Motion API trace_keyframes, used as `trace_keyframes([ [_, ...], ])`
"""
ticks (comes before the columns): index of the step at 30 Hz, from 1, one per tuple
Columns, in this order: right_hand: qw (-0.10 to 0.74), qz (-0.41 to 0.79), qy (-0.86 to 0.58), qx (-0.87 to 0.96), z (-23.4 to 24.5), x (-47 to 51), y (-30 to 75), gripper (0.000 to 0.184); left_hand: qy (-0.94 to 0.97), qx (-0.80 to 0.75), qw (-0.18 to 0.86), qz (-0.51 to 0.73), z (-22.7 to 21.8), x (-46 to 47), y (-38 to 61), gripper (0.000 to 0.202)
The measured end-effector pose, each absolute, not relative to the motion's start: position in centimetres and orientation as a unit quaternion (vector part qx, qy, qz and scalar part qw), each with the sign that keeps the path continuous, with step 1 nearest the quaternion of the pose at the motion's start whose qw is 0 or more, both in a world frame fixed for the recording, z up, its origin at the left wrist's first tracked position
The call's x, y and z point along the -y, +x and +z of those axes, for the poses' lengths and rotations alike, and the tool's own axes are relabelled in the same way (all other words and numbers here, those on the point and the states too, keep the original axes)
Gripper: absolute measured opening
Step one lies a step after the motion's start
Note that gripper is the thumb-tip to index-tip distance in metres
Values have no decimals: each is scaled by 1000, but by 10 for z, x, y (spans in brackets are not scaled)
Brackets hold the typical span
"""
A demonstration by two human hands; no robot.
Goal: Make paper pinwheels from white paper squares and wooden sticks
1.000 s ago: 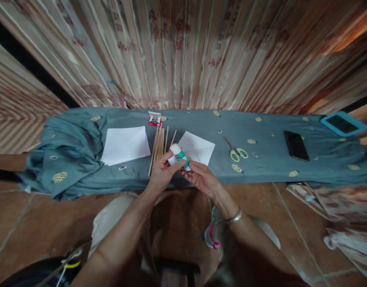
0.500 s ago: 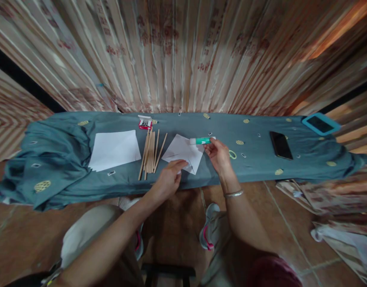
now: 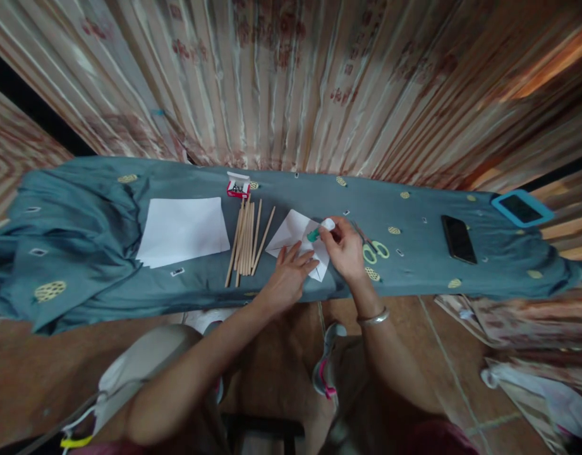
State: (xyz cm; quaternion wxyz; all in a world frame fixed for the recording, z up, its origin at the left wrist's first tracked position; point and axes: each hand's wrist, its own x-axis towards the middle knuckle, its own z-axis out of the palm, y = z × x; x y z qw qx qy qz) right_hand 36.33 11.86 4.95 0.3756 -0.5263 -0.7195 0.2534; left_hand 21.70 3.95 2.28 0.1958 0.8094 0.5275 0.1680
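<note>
My right hand (image 3: 344,248) is closed around a green and white glue stick (image 3: 313,235), tilted with its green end down over a small creased sheet of white paper (image 3: 294,226). Whether the stick touches the paper, I cannot tell. My left hand (image 3: 289,275) lies on the lower part of that sheet with its fingers spread, holding nothing. Just right of my right hand are scissors (image 3: 376,251) with pale green handles, their blades partly hidden by it.
Several thin wooden sticks (image 3: 246,243) lie left of the creased sheet, beside a stack of white paper (image 3: 184,230). An opened small red box (image 3: 238,187) sits behind them. A dark phone (image 3: 459,239) and a blue-framed tablet (image 3: 522,207) rest at the right on the teal cloth (image 3: 414,218).
My left hand has moved up and flattened onto the sheet, fingers spreading. My right hand has turned the glue stick from level to tilted over the paper. The view has shifted slightly.
</note>
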Motion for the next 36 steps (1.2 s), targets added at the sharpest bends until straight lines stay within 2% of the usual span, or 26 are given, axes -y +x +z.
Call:
trace_keyframes([
  [6, 339, 214, -549, 733, 55, -115, 353, 30, 809, -524, 199, 180, 19, -40, 214, 51],
  [13, 257, 219, -536, 774, 49, -121, 349, 20, 805, -529, 178, 199, 19, -40, 214, 45],
  [22, 253, 268, -498, 785, 34, -133, 362, 21, 813, -516, 177, 205, 17, -40, 210, 45],
  [36, 245, 262, -478, 802, 39, -128, 358, 17, 810, -521, 178, 203, 16, -41, 213, 40],
])
